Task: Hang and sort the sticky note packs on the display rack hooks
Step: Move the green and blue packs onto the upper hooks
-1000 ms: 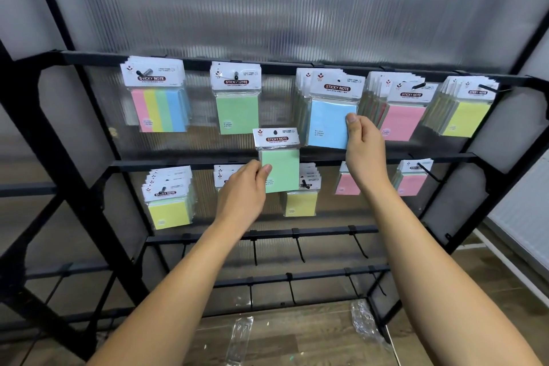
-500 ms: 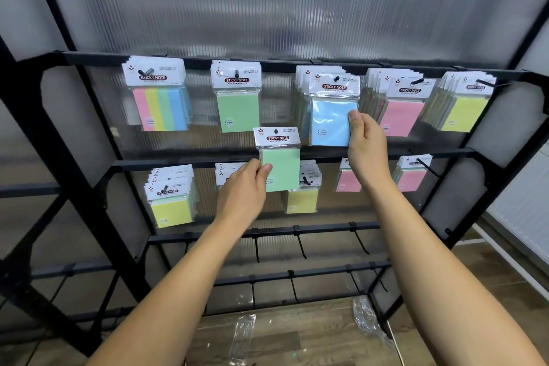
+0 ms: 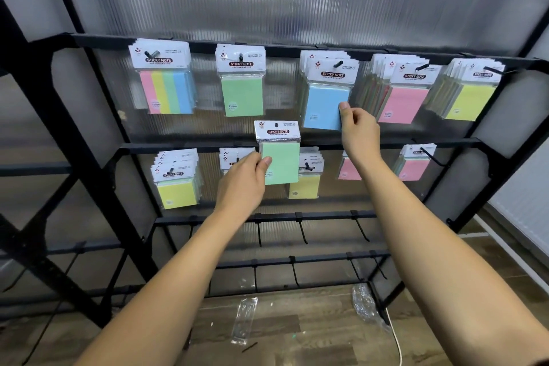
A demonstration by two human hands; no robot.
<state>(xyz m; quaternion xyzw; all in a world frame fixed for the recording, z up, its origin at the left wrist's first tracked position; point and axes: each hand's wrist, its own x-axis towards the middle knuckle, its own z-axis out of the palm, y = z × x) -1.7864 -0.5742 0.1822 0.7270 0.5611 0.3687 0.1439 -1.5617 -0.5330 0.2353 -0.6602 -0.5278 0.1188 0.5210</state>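
— Between the rack's top two bars, the left hand (image 3: 242,180) is pinching a loose green sticky note pack in clear wrap (image 3: 279,154), probably heading for the green hook (image 3: 241,58).

— And the right hand (image 3: 358,131)?

— It's gripping the hanging blue pack (image 3: 325,105) by its edge, likely steadying it. The left arm is hiding the packs behind.

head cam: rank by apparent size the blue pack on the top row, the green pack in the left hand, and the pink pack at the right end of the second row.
1. Blue pack, pinched at its right edge by the right hand.
2. Green pack held in the left hand. It is off the rack and nearer the camera, so its true size may be smaller than it looks.
3. Pink pack, clearly smallest.
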